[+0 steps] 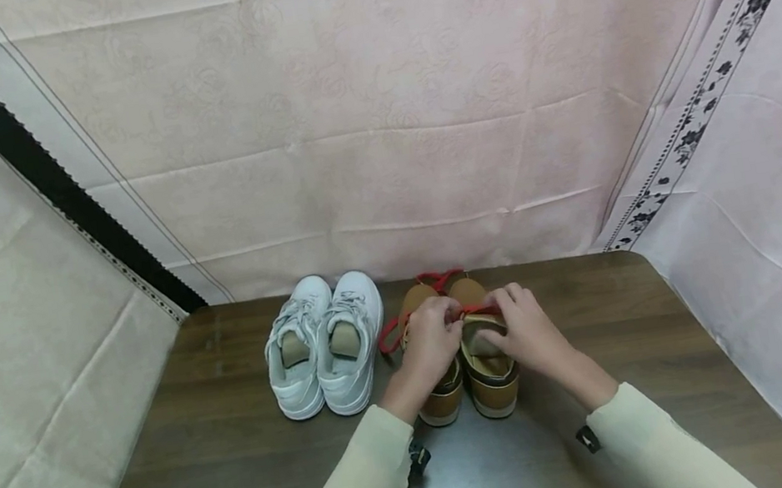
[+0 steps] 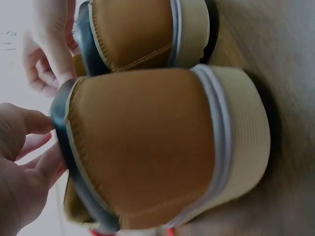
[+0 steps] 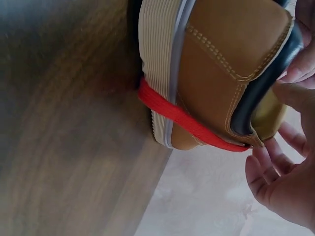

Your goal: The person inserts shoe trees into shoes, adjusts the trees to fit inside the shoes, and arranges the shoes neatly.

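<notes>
Two tan shoes with red shoelaces stand side by side on the brown table, heels towards me. My left hand (image 1: pixel 436 340) is over the left tan shoe (image 1: pixel 442 405), its fingertips bunched at the red shoelace (image 1: pixel 480 309) and seeming to pinch it. At the right tan shoe (image 1: pixel 496 397), my right hand (image 1: pixel 532 334) touches the lace edge with its fingers; its thumb lies apart, near the tongue. In the right wrist view, that shoe's red shoelace (image 3: pixel 184 123) runs down its side and under the sole. What the right fingertips hold is partly hidden.
A pair of white sneakers (image 1: pixel 348 326) stands to the left of the tan shoes. The wooden table (image 1: pixel 242 468) ends at a pale cloth wall (image 1: pixel 371 112) behind the shoes. Cloth also hangs on the left and right sides.
</notes>
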Available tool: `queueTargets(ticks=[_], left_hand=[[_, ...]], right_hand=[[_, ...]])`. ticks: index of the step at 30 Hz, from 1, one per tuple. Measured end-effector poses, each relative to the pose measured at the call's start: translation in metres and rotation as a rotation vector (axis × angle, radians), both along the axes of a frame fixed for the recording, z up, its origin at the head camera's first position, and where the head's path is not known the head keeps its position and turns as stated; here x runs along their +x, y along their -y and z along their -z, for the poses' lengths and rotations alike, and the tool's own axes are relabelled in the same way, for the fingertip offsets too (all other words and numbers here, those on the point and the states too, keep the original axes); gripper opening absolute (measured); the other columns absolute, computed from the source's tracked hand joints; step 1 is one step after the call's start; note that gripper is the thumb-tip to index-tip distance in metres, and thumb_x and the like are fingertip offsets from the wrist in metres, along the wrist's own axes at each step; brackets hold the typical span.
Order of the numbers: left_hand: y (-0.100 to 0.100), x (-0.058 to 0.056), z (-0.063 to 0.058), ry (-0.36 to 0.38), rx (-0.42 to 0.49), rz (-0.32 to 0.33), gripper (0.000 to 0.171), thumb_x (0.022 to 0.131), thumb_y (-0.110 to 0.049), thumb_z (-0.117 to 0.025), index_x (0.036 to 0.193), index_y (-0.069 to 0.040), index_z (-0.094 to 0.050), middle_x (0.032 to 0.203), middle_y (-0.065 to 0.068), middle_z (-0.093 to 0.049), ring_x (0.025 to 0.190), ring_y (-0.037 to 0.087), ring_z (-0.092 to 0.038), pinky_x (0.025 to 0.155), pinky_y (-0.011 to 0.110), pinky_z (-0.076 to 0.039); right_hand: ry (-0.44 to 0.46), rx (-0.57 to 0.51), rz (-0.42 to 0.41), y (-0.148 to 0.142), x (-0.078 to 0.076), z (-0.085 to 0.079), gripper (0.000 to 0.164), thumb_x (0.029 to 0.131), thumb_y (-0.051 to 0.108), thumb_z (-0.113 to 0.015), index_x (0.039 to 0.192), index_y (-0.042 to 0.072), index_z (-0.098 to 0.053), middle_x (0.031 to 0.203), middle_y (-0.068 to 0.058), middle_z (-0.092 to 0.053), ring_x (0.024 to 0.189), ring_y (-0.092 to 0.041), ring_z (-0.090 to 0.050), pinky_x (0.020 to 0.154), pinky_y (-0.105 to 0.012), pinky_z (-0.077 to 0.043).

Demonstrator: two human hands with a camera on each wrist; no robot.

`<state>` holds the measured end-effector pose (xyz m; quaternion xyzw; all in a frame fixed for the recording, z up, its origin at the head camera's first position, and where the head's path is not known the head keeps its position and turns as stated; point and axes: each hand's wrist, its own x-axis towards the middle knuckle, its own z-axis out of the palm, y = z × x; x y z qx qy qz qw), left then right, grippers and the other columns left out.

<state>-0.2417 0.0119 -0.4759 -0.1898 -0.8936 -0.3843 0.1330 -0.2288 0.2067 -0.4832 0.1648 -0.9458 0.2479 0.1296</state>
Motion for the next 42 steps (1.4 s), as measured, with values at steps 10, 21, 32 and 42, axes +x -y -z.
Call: queueTargets(ticks=[10, 21, 32, 42], left_hand=[[0.045, 0.016, -0.008, -0.004, 0.033, -0.106, 0.044, 0.085, -0.003, -0.074, 0.129, -0.003, -0.065, 0.129, 0.014, -0.066, 0.122, 0.032, -0.061, 0.103, 0.047, -0.051], [0.071, 0.037, 0.014, 0.424, 0.097, -0.108, 0.066, 0.092, -0.021, -0.073, 0.148, 0.001, -0.046, 0.134, 0.022, -0.065, 0.124, 0.036, -0.062, 0.101, 0.051, -0.053], [0.071, 0.035, 0.021, 0.464, 0.104, -0.085, 0.056, 0.094, -0.009, -0.065, 0.147, 0.003, -0.051, 0.137, 0.024, -0.063, 0.129, 0.038, -0.059, 0.102, 0.053, -0.052], [0.069, 0.018, 0.022, 0.401, 0.103, -0.121, 0.057, 0.090, 0.001, -0.056, 0.146, 0.004, -0.051, 0.135, 0.026, -0.064, 0.125, 0.039, -0.061, 0.102, 0.053, -0.051]], right_hand=[[0.285, -0.214, 0.131, -0.015, 0.024, 0.000, 0.060, 0.102, 0.031, -0.065, 0.145, -0.003, -0.043, 0.144, -0.030, -0.043, 0.130, -0.044, -0.048, 0.104, -0.061, -0.044], [0.588, -0.351, 0.096, -0.016, 0.039, 0.018, 0.063, 0.105, 0.022, -0.058, 0.152, -0.011, -0.033, 0.142, -0.030, -0.055, 0.131, -0.045, -0.055, 0.101, -0.054, -0.051], [0.579, -0.408, 0.081, -0.008, 0.039, 0.019, 0.061, 0.104, 0.017, -0.059, 0.153, -0.011, -0.035, 0.143, -0.032, -0.054, 0.131, -0.047, -0.056, 0.098, -0.051, -0.054], [0.566, -0.477, 0.065, 0.000, 0.022, 0.022, 0.062, 0.103, 0.012, -0.059, 0.153, -0.013, -0.032, 0.147, -0.035, -0.050, 0.131, -0.047, -0.056, 0.092, -0.044, -0.059]])
